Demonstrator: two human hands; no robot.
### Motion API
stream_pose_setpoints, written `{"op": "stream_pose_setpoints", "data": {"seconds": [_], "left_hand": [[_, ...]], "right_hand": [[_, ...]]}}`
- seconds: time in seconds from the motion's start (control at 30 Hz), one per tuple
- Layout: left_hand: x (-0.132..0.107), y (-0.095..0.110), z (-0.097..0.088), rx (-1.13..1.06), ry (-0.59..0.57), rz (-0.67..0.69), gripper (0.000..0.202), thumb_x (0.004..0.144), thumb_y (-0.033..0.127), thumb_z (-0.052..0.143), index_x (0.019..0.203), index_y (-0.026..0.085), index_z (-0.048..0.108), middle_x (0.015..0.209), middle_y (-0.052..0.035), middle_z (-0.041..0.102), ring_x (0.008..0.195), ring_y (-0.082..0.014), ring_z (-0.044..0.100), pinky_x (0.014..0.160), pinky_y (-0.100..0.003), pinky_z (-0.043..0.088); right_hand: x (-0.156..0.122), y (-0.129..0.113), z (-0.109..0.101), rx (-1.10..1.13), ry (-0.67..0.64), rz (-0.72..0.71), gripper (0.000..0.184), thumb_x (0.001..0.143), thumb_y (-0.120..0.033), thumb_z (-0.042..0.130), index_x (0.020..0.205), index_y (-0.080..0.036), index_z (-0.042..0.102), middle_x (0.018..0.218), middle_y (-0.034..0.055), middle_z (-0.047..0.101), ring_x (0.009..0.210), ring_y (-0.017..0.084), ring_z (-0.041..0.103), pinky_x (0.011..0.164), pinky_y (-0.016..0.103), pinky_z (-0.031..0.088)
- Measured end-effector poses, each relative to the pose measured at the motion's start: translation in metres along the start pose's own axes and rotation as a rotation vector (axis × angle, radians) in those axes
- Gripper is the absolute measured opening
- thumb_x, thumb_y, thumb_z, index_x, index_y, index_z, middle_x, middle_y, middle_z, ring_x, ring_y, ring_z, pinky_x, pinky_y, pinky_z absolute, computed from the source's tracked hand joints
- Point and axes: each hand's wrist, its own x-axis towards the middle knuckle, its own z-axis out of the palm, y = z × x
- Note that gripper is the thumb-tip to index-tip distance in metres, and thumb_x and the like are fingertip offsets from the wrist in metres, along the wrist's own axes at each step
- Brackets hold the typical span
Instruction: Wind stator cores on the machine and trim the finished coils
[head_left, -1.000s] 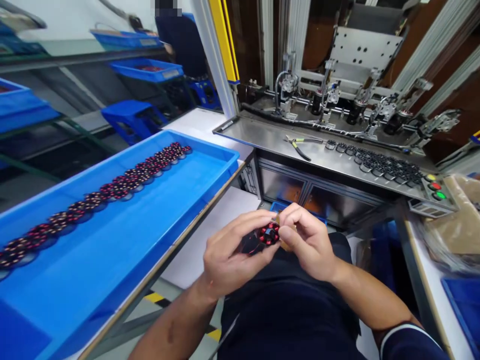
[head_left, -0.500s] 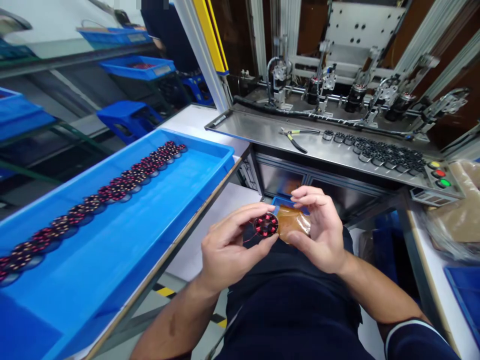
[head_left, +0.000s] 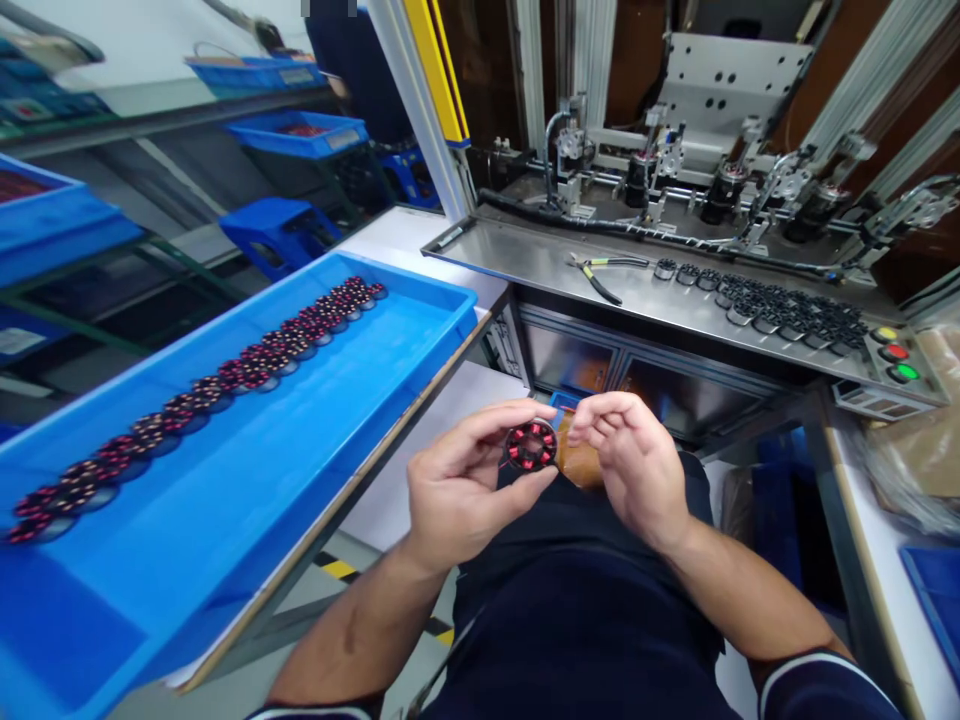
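Note:
My left hand (head_left: 465, 480) grips a motor stator (head_left: 531, 446) between thumb and fingers, its ring of red wire coils facing me. To its right is my right hand (head_left: 634, 465), with fingers curled and drawn together near the stator's edge. Whatever those fingers may hold is too small or hidden to make out. A glossy amber piece (head_left: 579, 462) shows between and behind the two hands, partly covered by the right one. In the long blue tray (head_left: 315, 450) on my left, similar stators with red coils (head_left: 255, 360) lie in an overlapping row.
A metal ledge (head_left: 517, 258) of the machine ahead carries cutting pliers (head_left: 600, 277) and several black stator cores (head_left: 795, 310). Push buttons (head_left: 896, 353) sit at its right end. Clamping fixtures (head_left: 724, 190) stand behind. A blue stool (head_left: 281, 235) and a co-worker (head_left: 360, 75) are at back left.
My right hand's fingers have curled in and drawn together from a more spread pose, and cover more of the amber piece. The left hand keeps its hold on the stator. The view has shifted slightly.

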Motion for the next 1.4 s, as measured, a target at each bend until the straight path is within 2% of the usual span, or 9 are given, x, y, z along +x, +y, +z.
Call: {"op": "stream_pose_setpoints", "data": {"seconds": [0.1, 0.17, 0.4, 0.57, 0.8, 1.0, 1.13, 1.3, 1.4], "left_hand": [[0.004, 0.001, 0.001, 0.001, 0.015, -0.005, 0.042, 0.07, 0.011, 0.085, 0.11, 0.017, 0.073, 0.108, -0.0124, 0.078, 0.096, -0.0222, 0.077, 0.085, -0.028, 0.064], [0.005, 0.002, 0.003, 0.013, 0.01, -0.004, 0.042, 0.07, 0.012, 0.085, 0.11, 0.017, 0.073, 0.107, -0.0128, 0.079, 0.094, -0.0224, 0.077, 0.084, -0.029, 0.064], [0.002, -0.001, 0.004, 0.071, 0.006, 0.047, 0.049, 0.067, 0.009, 0.086, 0.113, 0.022, 0.073, 0.108, -0.0096, 0.079, 0.1, -0.0235, 0.074, 0.088, -0.033, 0.062], [0.003, -0.001, 0.004, 0.156, -0.012, 0.155, 0.049, 0.068, 0.007, 0.083, 0.113, 0.022, 0.072, 0.107, -0.0097, 0.079, 0.095, -0.0235, 0.075, 0.089, -0.037, 0.063], [0.003, -0.002, 0.002, 0.22, -0.043, 0.192, 0.058, 0.067, 0.007, 0.082, 0.12, 0.025, 0.07, 0.113, -0.0084, 0.078, 0.097, -0.0241, 0.075, 0.088, -0.038, 0.063], [0.003, 0.004, 0.009, 0.338, 0.039, 0.303, 0.065, 0.066, 0.006, 0.08, 0.126, 0.028, 0.068, 0.111, -0.0048, 0.078, 0.093, -0.0227, 0.075, 0.086, -0.035, 0.063], [0.007, 0.011, 0.012, 0.153, 0.043, 0.148, 0.05, 0.069, 0.01, 0.079, 0.116, 0.024, 0.072, 0.103, -0.0061, 0.08, 0.088, -0.0214, 0.076, 0.079, -0.031, 0.064], [0.015, 0.019, 0.012, -0.212, -0.083, -0.152, 0.03, 0.076, 0.03, 0.082, 0.103, 0.02, 0.075, 0.088, -0.0089, 0.08, 0.072, -0.022, 0.077, 0.066, -0.03, 0.065], [0.017, 0.019, 0.012, -0.259, -0.106, -0.217, 0.034, 0.075, 0.042, 0.082, 0.099, 0.018, 0.077, 0.082, -0.0102, 0.079, 0.067, -0.023, 0.077, 0.063, -0.031, 0.066]], "right_hand": [[-0.003, 0.0, -0.002, 0.01, -0.089, 0.046, 0.036, 0.08, -0.042, 0.082, 0.105, -0.023, 0.064, 0.091, 0.0021, 0.064, 0.082, 0.016, 0.061, 0.077, 0.032, 0.053], [-0.003, -0.002, -0.001, -0.025, -0.12, 0.042, 0.027, 0.081, -0.04, 0.081, 0.096, -0.022, 0.067, 0.086, 0.0016, 0.064, 0.077, 0.015, 0.06, 0.072, 0.03, 0.052], [-0.004, -0.01, 0.002, -0.2, 0.031, -0.188, 0.016, 0.09, -0.026, 0.073, 0.076, -0.021, 0.069, 0.073, -0.0006, 0.062, 0.07, 0.013, 0.056, 0.066, 0.028, 0.044], [-0.004, -0.01, 0.004, -0.139, -0.005, -0.06, 0.018, 0.082, -0.036, 0.081, 0.084, -0.022, 0.071, 0.076, 0.0006, 0.065, 0.069, 0.015, 0.059, 0.066, 0.031, 0.049], [0.001, -0.014, 0.006, -0.067, 0.075, -0.036, 0.022, 0.085, -0.034, 0.078, 0.071, -0.02, 0.068, 0.066, -0.0011, 0.063, 0.065, 0.014, 0.057, 0.065, 0.029, 0.047], [-0.002, -0.021, 0.008, -0.014, 0.082, 0.07, 0.02, 0.085, -0.033, 0.078, 0.073, -0.02, 0.069, 0.066, -0.0014, 0.063, 0.061, 0.012, 0.057, 0.059, 0.026, 0.047], [-0.006, -0.022, 0.003, -0.085, -0.031, -0.074, 0.004, 0.087, -0.025, 0.075, 0.089, -0.023, 0.072, 0.079, 0.0012, 0.065, 0.07, 0.015, 0.061, 0.063, 0.028, 0.05], [-0.005, -0.018, -0.004, -0.481, -0.086, -0.455, 0.022, 0.091, -0.014, 0.064, 0.108, -0.026, 0.07, 0.087, 0.006, 0.067, 0.082, 0.021, 0.062, 0.071, 0.038, 0.052], [-0.002, -0.017, -0.005, -0.532, -0.086, -0.536, 0.028, 0.09, -0.02, 0.068, 0.116, -0.028, 0.068, 0.088, 0.0064, 0.067, 0.081, 0.022, 0.061, 0.068, 0.038, 0.052]]}}
